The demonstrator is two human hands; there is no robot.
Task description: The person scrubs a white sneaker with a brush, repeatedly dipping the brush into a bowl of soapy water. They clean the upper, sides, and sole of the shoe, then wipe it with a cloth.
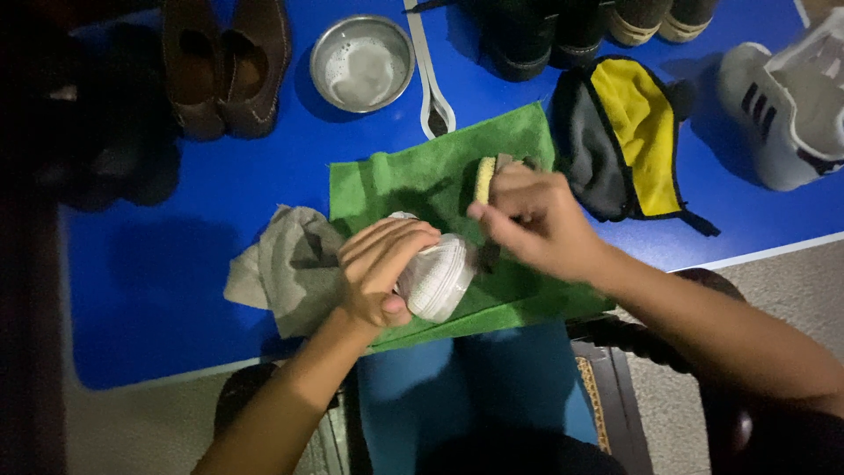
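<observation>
While blue table point(176, 290) carries green towel point(413, 180) w/ white sneaker point(437, 277) on it at near edge, left hand point(380, 268) clamps sneaker and right hand point(532, 220) grips yellow brush point(484, 179). Scrubbing stage, prob; next stroke needs firm hold, bristles on sole rim.

A glossy blue worktop point(167, 290) with a pale edge fills most of the view. Below it, a speckled grey-beige floor point(774, 290) is seen — dim on the right, darker on the left. A dark carved wooden chair point(615, 387) is partly visible. The light is low — corners are lost in shadow.
</observation>
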